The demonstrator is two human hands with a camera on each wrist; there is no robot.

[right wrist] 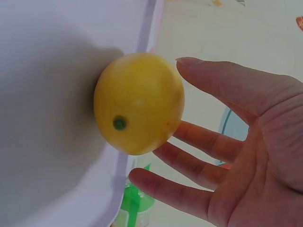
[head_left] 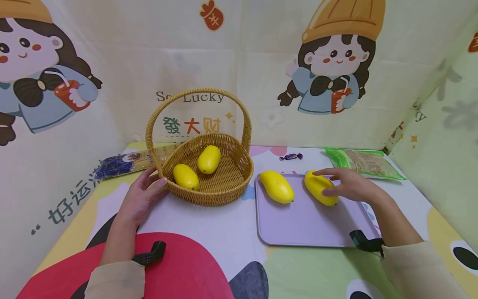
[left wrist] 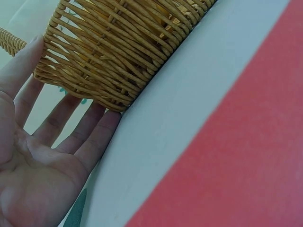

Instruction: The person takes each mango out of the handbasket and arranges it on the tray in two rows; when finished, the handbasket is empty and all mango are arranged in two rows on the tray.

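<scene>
My left hand touches the left side of a wicker basket with a tall arched handle. In the left wrist view its thumb lies near the rim and the fingers reach along the lower wall. Two yellow mangoes, one at the front left and one farther back, lie in the basket. My right hand is spread over the right mango on a lilac tray. In the right wrist view, thumb and fingers straddle this mango. Another mango lies on the tray's left.
A wrapped candy lies behind the tray. At the back right is a green-edged clear packet. A blue and clear packet lies behind the basket's left side. Patterned cloth walls stand around the table.
</scene>
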